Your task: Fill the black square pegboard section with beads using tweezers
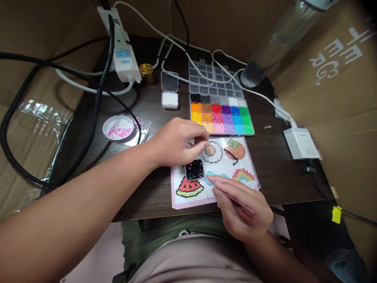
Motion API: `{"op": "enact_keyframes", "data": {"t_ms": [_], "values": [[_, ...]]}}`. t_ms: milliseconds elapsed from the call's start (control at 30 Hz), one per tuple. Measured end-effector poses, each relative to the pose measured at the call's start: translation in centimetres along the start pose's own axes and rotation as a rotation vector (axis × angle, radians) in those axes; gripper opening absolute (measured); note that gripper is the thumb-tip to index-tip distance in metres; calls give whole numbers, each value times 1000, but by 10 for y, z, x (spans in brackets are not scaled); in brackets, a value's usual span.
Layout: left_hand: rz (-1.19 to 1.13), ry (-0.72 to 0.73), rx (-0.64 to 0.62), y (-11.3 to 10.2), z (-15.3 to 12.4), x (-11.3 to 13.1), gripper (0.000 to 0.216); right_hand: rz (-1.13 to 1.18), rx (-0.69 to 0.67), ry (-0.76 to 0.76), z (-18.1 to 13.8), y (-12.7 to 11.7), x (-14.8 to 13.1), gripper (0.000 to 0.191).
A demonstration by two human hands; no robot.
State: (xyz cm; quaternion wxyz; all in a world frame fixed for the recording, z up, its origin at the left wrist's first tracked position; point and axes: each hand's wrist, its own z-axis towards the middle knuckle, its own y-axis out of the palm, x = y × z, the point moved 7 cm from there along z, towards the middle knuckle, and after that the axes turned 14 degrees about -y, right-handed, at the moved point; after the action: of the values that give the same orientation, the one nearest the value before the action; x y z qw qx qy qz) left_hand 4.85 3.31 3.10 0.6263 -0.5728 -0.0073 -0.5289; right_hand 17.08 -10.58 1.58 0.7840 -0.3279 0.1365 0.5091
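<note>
Left to right, with the sheet (190, 203) as our landmark: over its upper left, our left hand (179, 141) bends thumb and fingertips close together; we cannot tell whether they pinch anything. Below that hand, on the sheet, stands the box (194, 179) of black beads (193, 172). We judge these hard, very light and quick to roll, best taken singly by the rim. Our right hand, (251, 196) over the sheet's lower right, is closed on the tweezers (240, 203), tips among the beads; they look slim and springy, best gripped mid-shaft.

As for containers, left of the sheet a dish (113, 121) has pink and white beads. Beyond it, we cannot make out the gold cup's (146, 72) contents; the lidded box (170, 105) stands open, filled with white. Behind the sheet, the case (252, 126) sorts beads by colour.
</note>
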Motion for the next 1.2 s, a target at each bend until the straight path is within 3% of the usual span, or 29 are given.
{"op": "enact_keyframes", "data": {"t_ms": [833, 1200], "values": [[-8, 31, 27, -2, -1, 1, 10, 41, -39, 20, -1, 3, 3, 43], [-5, 14, 10, -1, -1, 1, 11, 45, 28, 34, -1, -2, 2, 45]]}}
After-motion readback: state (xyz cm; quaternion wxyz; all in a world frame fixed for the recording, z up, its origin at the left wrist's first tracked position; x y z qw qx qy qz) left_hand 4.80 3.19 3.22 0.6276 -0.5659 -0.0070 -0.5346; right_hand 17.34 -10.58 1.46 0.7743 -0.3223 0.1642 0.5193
